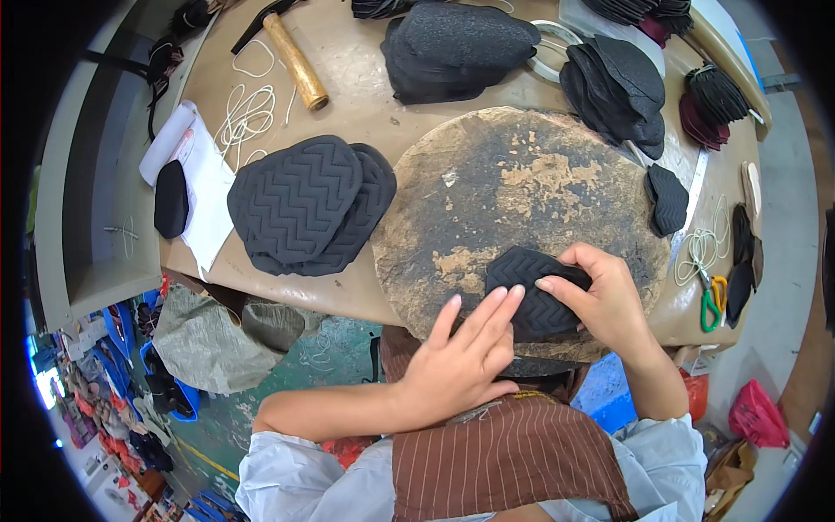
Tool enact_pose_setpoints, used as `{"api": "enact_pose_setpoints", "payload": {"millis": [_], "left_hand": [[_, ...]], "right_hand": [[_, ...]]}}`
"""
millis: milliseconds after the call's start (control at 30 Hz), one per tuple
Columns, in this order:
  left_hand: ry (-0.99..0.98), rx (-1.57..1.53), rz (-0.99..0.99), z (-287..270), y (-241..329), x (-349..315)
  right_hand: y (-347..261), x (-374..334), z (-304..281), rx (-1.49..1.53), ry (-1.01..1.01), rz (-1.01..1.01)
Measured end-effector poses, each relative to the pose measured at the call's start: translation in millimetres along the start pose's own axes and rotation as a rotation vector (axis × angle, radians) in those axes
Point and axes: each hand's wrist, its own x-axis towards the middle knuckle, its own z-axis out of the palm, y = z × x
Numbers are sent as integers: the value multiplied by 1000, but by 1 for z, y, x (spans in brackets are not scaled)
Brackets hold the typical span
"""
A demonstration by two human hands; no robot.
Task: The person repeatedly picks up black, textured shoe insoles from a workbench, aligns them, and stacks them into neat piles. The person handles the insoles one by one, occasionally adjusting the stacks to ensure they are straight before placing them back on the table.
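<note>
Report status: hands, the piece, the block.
Left hand flat, fingertips on black zigzag-textured piece. Right hand gripping its right edge. Piece lies on round worn block. Nothing else on the block.

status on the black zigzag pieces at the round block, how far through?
Possibly done: a stack of zigzag pieces lies left of the round block. In hand: one zigzag piece on the block, pressed by the left hand and right hand. Possibly left: dark piles behind; can't tell which are worked.

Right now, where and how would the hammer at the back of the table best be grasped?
Probably by the wooden handle, near its free end, coming from above. The hammer lies flat on the table, its handle bare on top; white cord lies just to the left.
</note>
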Motion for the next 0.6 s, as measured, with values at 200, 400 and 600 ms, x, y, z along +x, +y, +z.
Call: {"api": "enact_pose_setpoints", "payload": {"millis": [200,400,600], "left_hand": [[-61,-129,-38,-8,-3,31],[180,-397,-203,-20,-14,49],[625,-978,-386,-43,-26,20]], "right_hand": [[8,-12,-12,-85,65,118],[18,-20,-24,-195,29,-258],[39,-12,-67,-63,335,-371]]}}
